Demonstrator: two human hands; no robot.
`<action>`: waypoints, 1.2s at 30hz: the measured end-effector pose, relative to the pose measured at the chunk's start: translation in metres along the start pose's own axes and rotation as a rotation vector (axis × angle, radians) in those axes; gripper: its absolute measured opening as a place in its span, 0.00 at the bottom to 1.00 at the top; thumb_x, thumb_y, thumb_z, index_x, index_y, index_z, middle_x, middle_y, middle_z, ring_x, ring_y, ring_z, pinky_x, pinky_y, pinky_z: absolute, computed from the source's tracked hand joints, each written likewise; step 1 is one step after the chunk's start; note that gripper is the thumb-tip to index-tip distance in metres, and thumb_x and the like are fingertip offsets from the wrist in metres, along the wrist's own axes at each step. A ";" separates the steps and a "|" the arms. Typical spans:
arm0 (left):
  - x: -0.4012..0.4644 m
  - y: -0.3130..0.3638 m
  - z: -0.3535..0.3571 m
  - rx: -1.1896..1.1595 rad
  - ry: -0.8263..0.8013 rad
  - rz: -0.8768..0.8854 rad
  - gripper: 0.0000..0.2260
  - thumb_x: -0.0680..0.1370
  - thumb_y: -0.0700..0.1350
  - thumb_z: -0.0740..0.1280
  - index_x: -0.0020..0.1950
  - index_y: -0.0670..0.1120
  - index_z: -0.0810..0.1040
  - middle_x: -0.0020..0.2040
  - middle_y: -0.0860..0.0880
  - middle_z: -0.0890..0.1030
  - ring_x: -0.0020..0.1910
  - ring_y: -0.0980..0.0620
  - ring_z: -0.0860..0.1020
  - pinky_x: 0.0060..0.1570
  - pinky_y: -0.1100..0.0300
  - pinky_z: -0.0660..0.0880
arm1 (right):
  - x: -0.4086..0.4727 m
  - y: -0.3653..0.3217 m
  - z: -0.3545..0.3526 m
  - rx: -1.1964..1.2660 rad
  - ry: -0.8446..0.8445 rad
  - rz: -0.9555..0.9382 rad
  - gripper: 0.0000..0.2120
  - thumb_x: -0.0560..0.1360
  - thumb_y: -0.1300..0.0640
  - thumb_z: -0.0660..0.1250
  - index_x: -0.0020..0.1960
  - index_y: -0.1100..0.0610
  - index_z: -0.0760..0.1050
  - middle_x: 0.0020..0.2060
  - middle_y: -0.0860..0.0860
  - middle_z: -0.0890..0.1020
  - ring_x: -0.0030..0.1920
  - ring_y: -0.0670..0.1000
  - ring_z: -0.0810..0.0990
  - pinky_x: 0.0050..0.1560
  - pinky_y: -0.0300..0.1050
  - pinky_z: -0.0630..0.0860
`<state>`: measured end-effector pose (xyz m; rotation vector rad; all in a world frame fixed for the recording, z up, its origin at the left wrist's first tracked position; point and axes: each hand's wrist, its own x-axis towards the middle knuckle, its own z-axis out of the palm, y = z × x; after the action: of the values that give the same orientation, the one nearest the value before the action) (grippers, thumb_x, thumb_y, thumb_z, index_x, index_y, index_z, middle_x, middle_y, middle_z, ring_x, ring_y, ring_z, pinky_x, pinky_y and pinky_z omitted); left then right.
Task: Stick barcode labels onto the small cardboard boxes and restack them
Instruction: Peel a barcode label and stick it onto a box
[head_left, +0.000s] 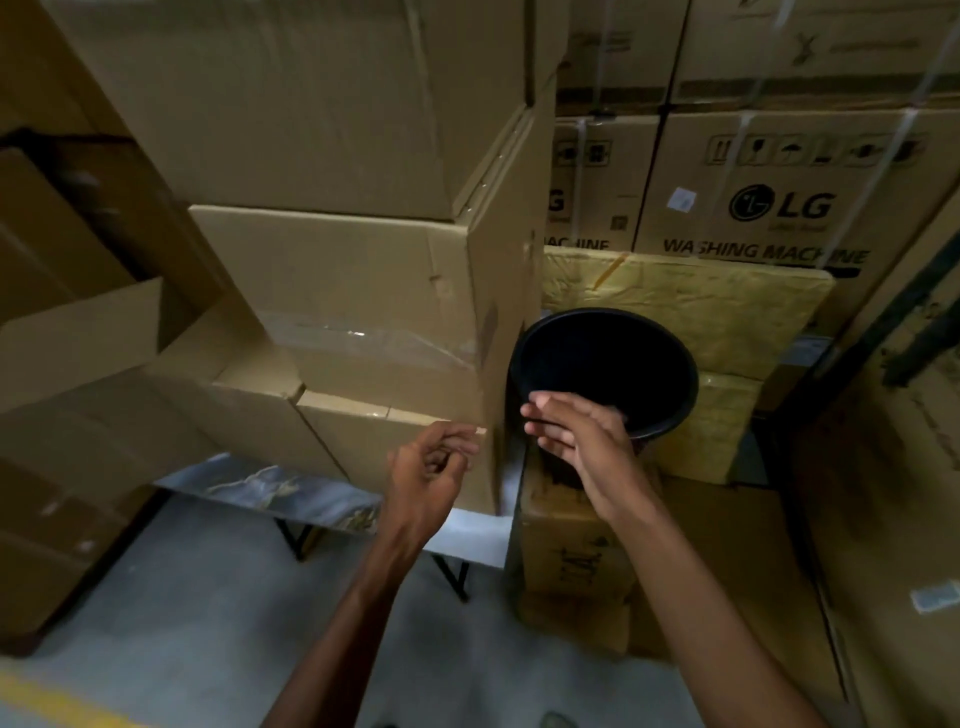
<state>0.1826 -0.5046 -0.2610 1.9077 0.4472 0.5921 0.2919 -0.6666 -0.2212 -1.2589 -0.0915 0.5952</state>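
Note:
Brown cardboard boxes (363, 306) are stacked on a low table (270, 488) ahead of me. My left hand (434, 467) hovers by the front corner of the lowest box (395, 447), its fingers loosely curled; whether it pinches anything I cannot tell. My right hand (576, 431) is held out with straight fingers over the near rim of a black round bin (608, 364). No barcode label is clearly visible in either hand.
The bin stands on a carton (566, 556) to the right of the table. Yellow wrapped parcels (691, 306) and large LG washing machine boxes (789, 202) fill the back right. More cartons (78, 431) rise at the left. Grey floor (208, 623) lies below.

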 end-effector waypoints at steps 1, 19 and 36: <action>-0.003 -0.002 -0.005 0.002 0.014 -0.012 0.16 0.77 0.28 0.65 0.52 0.48 0.83 0.41 0.51 0.86 0.39 0.55 0.85 0.42 0.68 0.78 | -0.004 0.000 0.009 -0.009 -0.035 -0.019 0.08 0.79 0.58 0.69 0.55 0.58 0.84 0.49 0.56 0.87 0.49 0.52 0.85 0.52 0.42 0.79; -0.039 -0.060 -0.198 0.082 0.265 0.000 0.14 0.75 0.32 0.66 0.55 0.43 0.85 0.47 0.52 0.87 0.46 0.56 0.85 0.45 0.60 0.81 | -0.057 0.071 0.216 -0.096 -0.411 0.107 0.09 0.81 0.60 0.65 0.56 0.61 0.83 0.49 0.58 0.87 0.45 0.54 0.87 0.46 0.41 0.81; -0.001 -0.134 -0.424 0.034 0.320 0.028 0.13 0.74 0.37 0.64 0.54 0.48 0.83 0.49 0.52 0.86 0.48 0.50 0.85 0.50 0.49 0.82 | -0.034 0.127 0.438 -0.122 -0.437 0.042 0.09 0.81 0.60 0.66 0.55 0.60 0.83 0.48 0.58 0.87 0.44 0.53 0.87 0.44 0.40 0.81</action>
<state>-0.0726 -0.1410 -0.2424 1.8592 0.6378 0.9193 0.0485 -0.2806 -0.1863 -1.2321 -0.4717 0.9058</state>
